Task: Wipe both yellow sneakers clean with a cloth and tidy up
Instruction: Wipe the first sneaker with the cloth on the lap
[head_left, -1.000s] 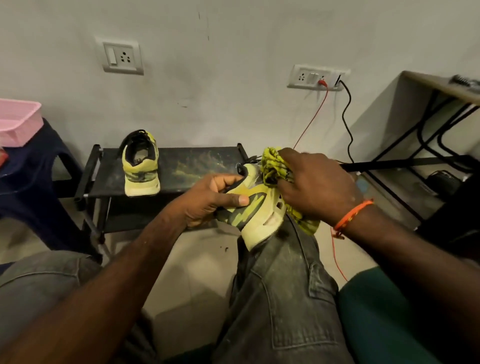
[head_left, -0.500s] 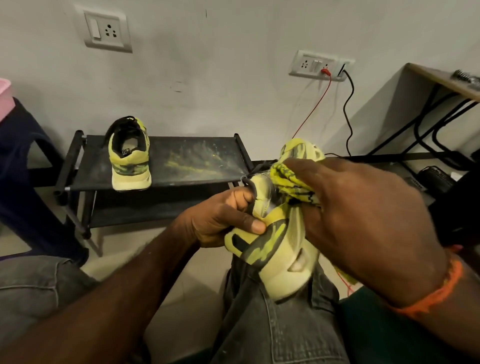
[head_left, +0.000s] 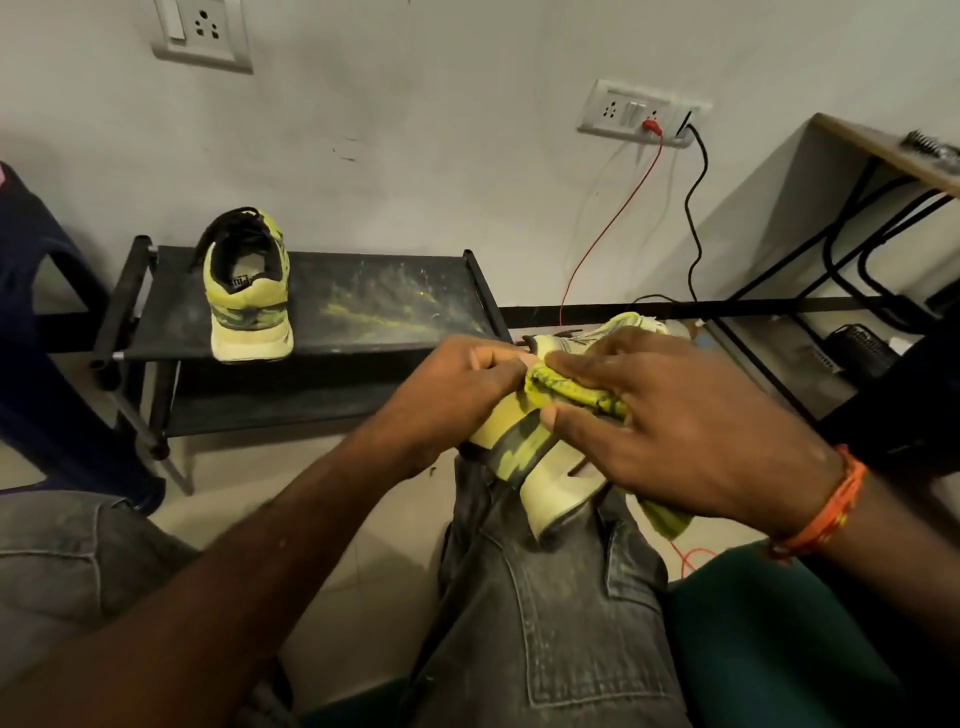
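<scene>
Head view, counted left to right: two yellow sneakers, one cloth, two hands, one shoe rack, two wall sockets.

Item 1, left: a blue plastic chair (head_left: 31, 332) stands at the left edge, just beside the shoe rack (head_left: 363, 312). The rack is black, low, with two shelves visible. Its top shelf carries yellow dust marks and holds one item only: the first sneaker (head_left: 248, 291), upright on its sole at the left end, heel toward the camera. The lower shelf is dark; its contents cannot be determined.

Item 2, centre: the left hand (head_left: 452, 395) has its fingers curled round the near end of the second sneaker (head_left: 545, 462) and grips it. This sneaker is tilted, sole facing down and to the right, and rests on the right knee of the grey jeans (head_left: 545, 623). It lies between the two hands, in contact with both.

Item 3, right of centre: the right hand (head_left: 691, 431) lies over the upper of the second sneaker. Its fingers extend across the yellow cloth (head_left: 566, 389) and its thumb pinches the cloth from below, holding it against the shoe. A loose end of the cloth hangs out below the wrist. An orange wristband (head_left: 826, 509) sits on that wrist.

Item 4, wall: one socket (head_left: 202, 34) at upper left, well apart from the second socket (head_left: 644, 114), which holds a red cable and a black cable.

Item 5, far right: a desk (head_left: 893, 156) with a black frame.
</scene>
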